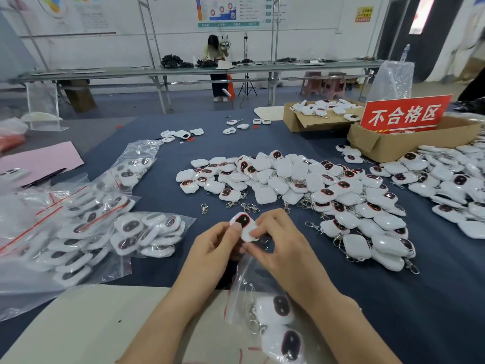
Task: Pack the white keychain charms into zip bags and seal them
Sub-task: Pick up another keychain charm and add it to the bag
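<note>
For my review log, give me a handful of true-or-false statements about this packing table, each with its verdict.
1. The left hand and the right hand both hold one white charm. True.
2. The zip bag under the hands is empty. False: charms already lie inside it.
3. Filled bags lie on the person's left. True.
4. The red sign stands in a plastic tub. False: it stands in a cardboard box.
5. A pile of loose charms lies on the dark table cover beyond the hands. True.
</note>
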A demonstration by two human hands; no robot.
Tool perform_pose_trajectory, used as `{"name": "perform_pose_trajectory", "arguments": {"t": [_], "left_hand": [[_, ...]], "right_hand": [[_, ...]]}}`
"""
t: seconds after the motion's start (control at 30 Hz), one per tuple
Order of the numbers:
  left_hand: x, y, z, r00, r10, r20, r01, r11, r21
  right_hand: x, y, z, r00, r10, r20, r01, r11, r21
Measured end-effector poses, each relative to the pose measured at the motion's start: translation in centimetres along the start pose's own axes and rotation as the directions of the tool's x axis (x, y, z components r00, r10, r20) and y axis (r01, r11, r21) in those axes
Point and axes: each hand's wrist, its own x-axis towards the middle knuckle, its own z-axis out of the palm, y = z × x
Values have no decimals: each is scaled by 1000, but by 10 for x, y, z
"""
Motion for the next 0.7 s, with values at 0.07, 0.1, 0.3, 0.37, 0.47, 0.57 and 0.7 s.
{"name": "perform_pose_trajectory", "arguments": {"t": [0.07, 0.1, 0.3, 0.37, 0.47, 0.57, 0.7], "left_hand": [[1, -1, -1, 999, -31, -17, 30, 998, -54], [1, -1, -2, 999, -35, -19, 34, 998, -60], [-4, 2, 3, 998, 57, 11, -57, 995, 80], [-5, 4, 5, 998, 63, 14, -64, 992, 106], [-5, 5, 5, 997, 73, 17, -74, 989, 130], [-5, 4, 5, 997, 80, 17, -81, 988, 135], [-5, 3, 5, 994, 107, 35, -111, 982, 151]], "right_hand": [[-1, 0, 2, 1000, -2, 17, 1, 998, 61], [0, 0, 2, 999, 36, 20, -39, 991, 129], [7, 4, -2, 912, 359, 200, -409, 746, 525], [7, 4, -2, 905, 347, 245, -424, 701, 573], [7, 6, -2, 897, 359, 260, -441, 662, 607], [7, 8, -3, 895, 364, 257, -443, 669, 597], [7, 11, -2, 894, 386, 228, -445, 699, 559]]}}
